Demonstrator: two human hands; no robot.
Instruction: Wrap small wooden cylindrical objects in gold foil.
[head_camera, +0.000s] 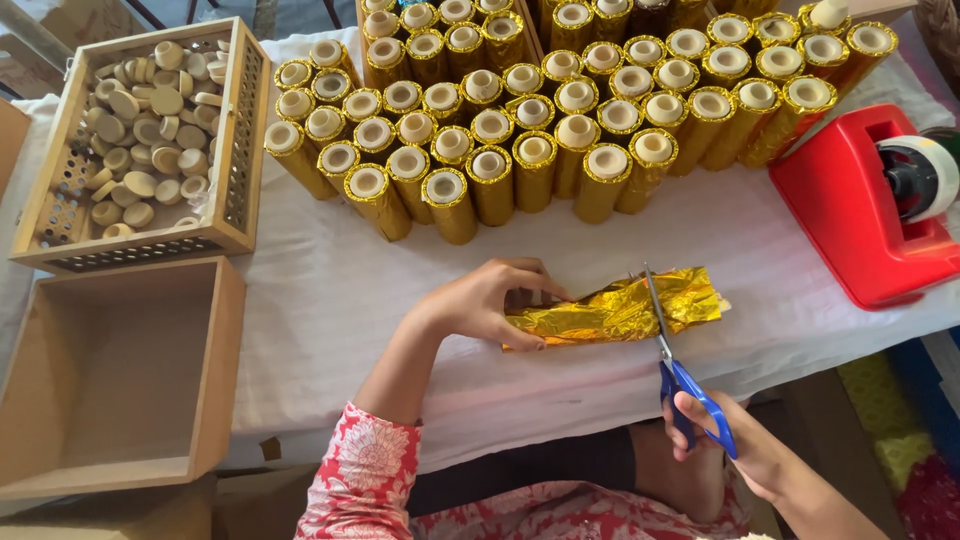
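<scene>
My left hand (487, 302) grips one end of a crinkled gold foil strip (615, 310) lying on the white cloth (330, 290). Blue-handled scissors (678, 375) are in my right hand (745, 450), with the blades across the foil right of its middle. Behind the foil stand several gold-wrapped tubes (490, 170) with pale plugs in their tops.
A wooden crate of pale round caps (150, 110) sits at the far left, with an empty wooden box (110, 380) below it. A red tape dispenser (865, 210) stands at the right. The table's front edge runs just below the foil.
</scene>
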